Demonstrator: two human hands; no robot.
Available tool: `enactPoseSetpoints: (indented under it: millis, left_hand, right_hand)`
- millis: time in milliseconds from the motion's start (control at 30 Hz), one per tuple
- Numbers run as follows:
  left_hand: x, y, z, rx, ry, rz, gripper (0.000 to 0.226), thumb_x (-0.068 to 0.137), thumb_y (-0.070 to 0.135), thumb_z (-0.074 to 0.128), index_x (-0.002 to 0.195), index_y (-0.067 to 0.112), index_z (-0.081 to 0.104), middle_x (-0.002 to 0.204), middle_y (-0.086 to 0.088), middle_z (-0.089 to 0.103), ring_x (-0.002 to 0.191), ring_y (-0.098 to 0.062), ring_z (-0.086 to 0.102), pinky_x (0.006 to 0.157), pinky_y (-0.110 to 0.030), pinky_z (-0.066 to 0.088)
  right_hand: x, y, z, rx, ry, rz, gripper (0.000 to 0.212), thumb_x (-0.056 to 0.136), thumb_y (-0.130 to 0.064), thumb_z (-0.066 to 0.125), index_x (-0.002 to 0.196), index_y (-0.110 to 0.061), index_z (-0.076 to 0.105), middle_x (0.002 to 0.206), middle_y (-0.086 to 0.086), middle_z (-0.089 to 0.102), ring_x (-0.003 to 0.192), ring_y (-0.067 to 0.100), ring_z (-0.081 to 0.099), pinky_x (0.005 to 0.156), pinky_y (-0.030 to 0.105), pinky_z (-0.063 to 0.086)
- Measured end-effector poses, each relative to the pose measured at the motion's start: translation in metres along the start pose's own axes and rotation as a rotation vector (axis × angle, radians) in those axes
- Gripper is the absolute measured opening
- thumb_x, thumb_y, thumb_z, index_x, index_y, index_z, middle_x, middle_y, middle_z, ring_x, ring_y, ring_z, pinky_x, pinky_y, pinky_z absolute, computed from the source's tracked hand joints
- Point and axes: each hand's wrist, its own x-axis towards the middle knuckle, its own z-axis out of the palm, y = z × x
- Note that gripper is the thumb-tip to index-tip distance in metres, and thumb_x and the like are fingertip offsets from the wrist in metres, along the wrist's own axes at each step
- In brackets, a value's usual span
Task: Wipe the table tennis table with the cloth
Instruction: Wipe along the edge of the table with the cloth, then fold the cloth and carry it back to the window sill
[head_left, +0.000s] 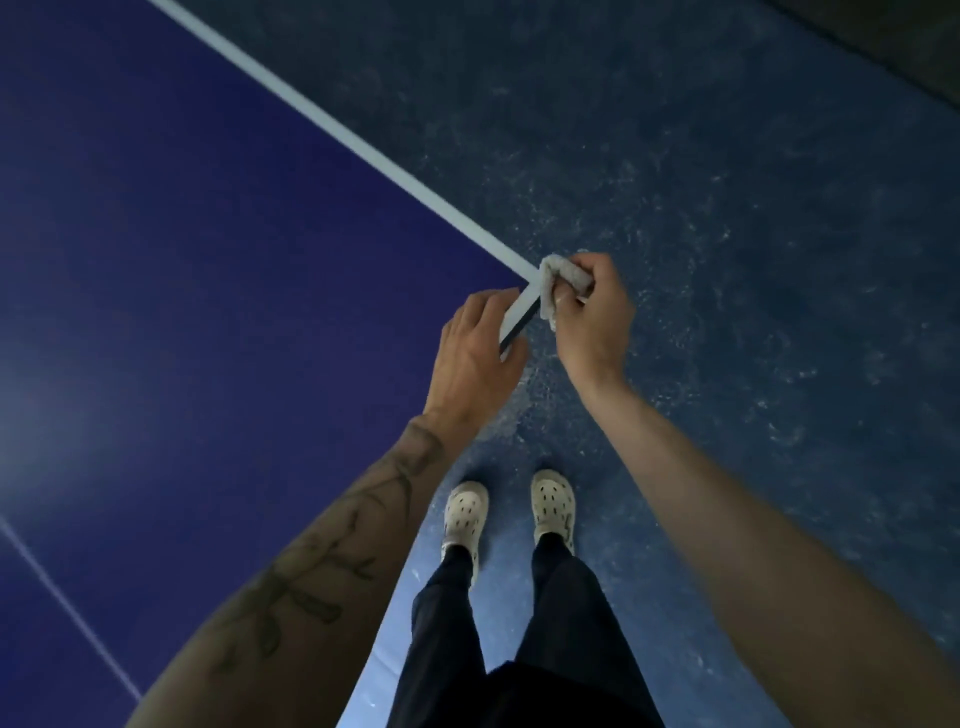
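Cloth (561, 273) is sitting bunched in our gripping right hand (592, 322) at the desk (208, 260) corner; our left hand (472, 353) is clasping the edge. We are wanting firm pressure round the rim.

Wears dark trousers (566, 623) and cream perforated clogs (465, 512). Bears a dark branching leaf tattoo (306, 571) along the bare left forearm (332, 629).

Surface (208, 260): smooth paint, faint sheen. Cloth (563, 274): soft, nubbly fabric. Floor (727, 208): matt, scuffed, speckled. Clogs (553, 501): moulded plastic, perforated. Trousers (566, 623): dark matt cloth.
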Motion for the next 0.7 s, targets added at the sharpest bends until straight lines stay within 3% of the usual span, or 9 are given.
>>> enactPoseSetpoints:
  millis: [267,533,700]
  left_hand:
    - [-0.108,0.003,-0.075,-0.277,0.315,-0.302,0.052,0.095,0.022,0.074,0.143,0.014,0.055,0.129,0.001,0.061,0.117,-0.014,0.059,0.103,-0.042,0.050]
    - [-0.295,-0.059,-0.145,-0.472,0.766,-0.611,0.023,0.099,0.030,0.070,0.119,0.029,0.060,0.111,0.014,0.062,0.100,-0.007,0.062,0.080,-0.014,0.047]
    - [-0.452,-0.095,-0.183,-0.543,1.015,-0.761,0.015,0.097,0.030,0.072,0.106,0.031,0.060,0.102,0.010,0.066,0.092,-0.008,0.065,0.072,-0.018,0.050]
  right_hand:
    - [-0.112,-0.077,0.045,-0.044,-0.376,-0.124,0.006,0.103,-0.016,0.068,0.105,-0.020,0.064,0.093,-0.008,0.073,0.082,0.004,0.073,0.067,0.020,0.058]
    - [-0.294,-0.119,0.119,-0.189,-0.777,-0.267,0.009,0.099,-0.021,0.073,0.099,-0.028,0.066,0.089,-0.009,0.073,0.081,0.008,0.073,0.068,0.029,0.062]
    - [-0.451,-0.119,0.159,-0.259,-1.011,-0.328,0.006,0.096,-0.016,0.073,0.097,-0.020,0.068,0.084,-0.005,0.073,0.075,0.010,0.070,0.063,0.024,0.059]
